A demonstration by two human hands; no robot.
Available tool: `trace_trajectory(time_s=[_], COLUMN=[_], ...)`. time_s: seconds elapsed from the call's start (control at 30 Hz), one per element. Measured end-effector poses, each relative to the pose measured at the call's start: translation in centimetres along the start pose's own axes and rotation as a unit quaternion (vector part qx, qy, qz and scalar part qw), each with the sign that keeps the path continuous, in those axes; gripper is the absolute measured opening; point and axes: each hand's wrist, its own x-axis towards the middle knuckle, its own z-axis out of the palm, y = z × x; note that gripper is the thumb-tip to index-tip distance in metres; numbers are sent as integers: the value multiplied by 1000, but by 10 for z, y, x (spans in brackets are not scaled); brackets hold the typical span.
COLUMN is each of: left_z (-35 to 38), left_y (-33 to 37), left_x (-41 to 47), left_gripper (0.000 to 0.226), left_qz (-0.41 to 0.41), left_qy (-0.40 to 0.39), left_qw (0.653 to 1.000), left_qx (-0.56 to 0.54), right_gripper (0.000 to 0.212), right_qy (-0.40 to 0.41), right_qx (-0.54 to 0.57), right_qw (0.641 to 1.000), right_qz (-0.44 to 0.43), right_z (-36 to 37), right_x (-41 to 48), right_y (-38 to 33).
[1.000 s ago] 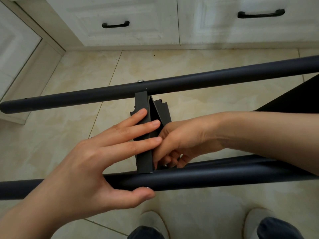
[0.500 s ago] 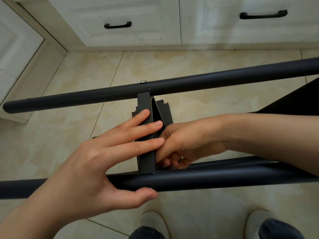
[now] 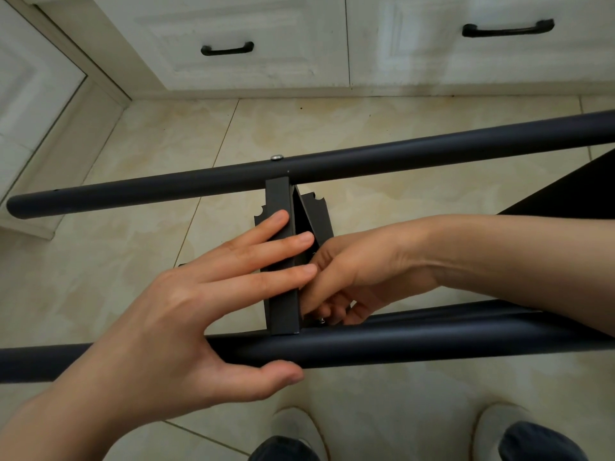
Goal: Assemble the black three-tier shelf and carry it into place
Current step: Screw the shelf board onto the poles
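Note:
Two black round tubes of the shelf frame lie across the view, a far tube [image 3: 332, 164] and a near tube [image 3: 432, 341]. A black shelf panel [image 3: 281, 207] stands on edge between them, its far end fixed under a silver screw head [image 3: 276, 157]. My left hand [image 3: 199, 314] lies flat with fingers across the panel and thumb under the near tube, clamping them together. My right hand [image 3: 352, 281] reaches in from the right, fingertips pinched on a small silver screw [image 3: 321, 320] beside the panel's near end, just above the near tube.
White cabinet drawers with black handles [image 3: 227, 49] line the far side of the beige tiled floor [image 3: 149, 154]. A white cabinet corner [image 3: 50, 128] juts in at the left. Another black shelf panel [image 3: 572, 191] shows at the right edge. My two feet [image 3: 299, 434] are at the bottom.
The hands stay almost still on the panel; my right fingers have shifted slightly at the screw near the lower tube.

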Motion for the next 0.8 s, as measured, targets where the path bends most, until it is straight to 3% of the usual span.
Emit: trace_trajectory(time_s=[0.1,0.33,0.47,0.67,0.8], left_z=[0,0,-1,-6,-6], left_y=[0,-1,2,8,10], left_x=[0,0,1,5,5], left_gripper=[67,67,66,63,62], left_qz=[3,-2,-7,-18,-20], left_qy=[3,4,0,-17,-18], left_qw=[1000,1000,1000,1000,1000], left_qx=[-2,-8,-9,-9,-10], right_gripper=[28,38,28,41,32], right_qy=[5,-13,2,-18,-2], right_qx=[-24,12,-19,8,-22], right_qw=[1000,1000,1000,1000,1000], right_qz=[15,13,22,-7,14], right_z=[1,-3,-2,-3,-3], right_x=[2,0,0,-1,0], right_y=[0,-2,-2,-1,-1])
